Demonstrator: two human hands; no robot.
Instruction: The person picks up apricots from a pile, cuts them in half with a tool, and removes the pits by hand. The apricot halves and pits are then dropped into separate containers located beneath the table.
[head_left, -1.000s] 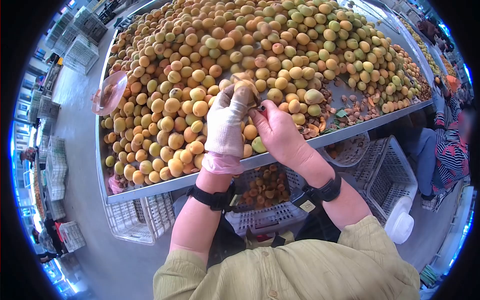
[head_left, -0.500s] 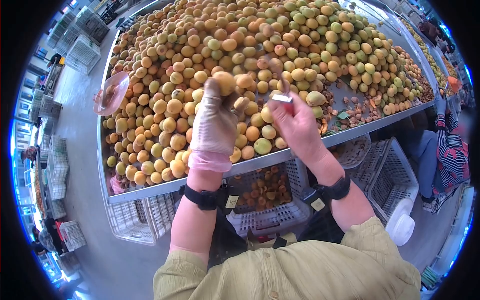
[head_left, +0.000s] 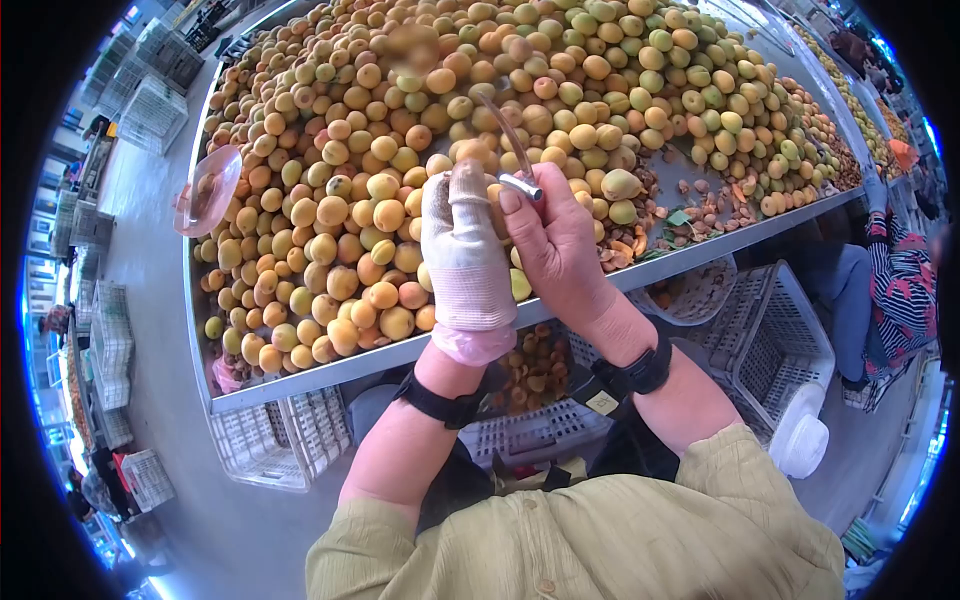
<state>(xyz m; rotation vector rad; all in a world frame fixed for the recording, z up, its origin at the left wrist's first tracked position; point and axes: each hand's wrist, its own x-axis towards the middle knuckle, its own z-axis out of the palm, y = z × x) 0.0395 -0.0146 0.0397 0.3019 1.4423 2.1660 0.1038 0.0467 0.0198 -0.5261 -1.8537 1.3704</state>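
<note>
My left hand [head_left: 465, 235], in a white work glove with a pink cuff, is closed around an apricot [head_left: 478, 153] that is blurred and partly hidden by the fingers. Close beside it, my bare right hand [head_left: 560, 235] grips a knife [head_left: 514, 140] with a thin, curved blade pointing up and away and a shiny metal end at the handle. Both hands are above the near edge of a metal-rimmed table [head_left: 420, 350] heaped with apricots [head_left: 340, 215]. Pits and cut scraps [head_left: 705, 215] lie to the right of my hands.
Beneath the table edge, a crate [head_left: 540, 435] contains apricot pieces. Other plastic crates stand at left [head_left: 270, 440] and right [head_left: 775, 340]. A clear pink scoop-like container [head_left: 208, 190] sits at the table's left edge. A person in a striped top [head_left: 900, 285] is at far right.
My left hand has moved right with the apricot, closer to my right hand. The knife has shifted left and its blade now shows more clearly.
</note>
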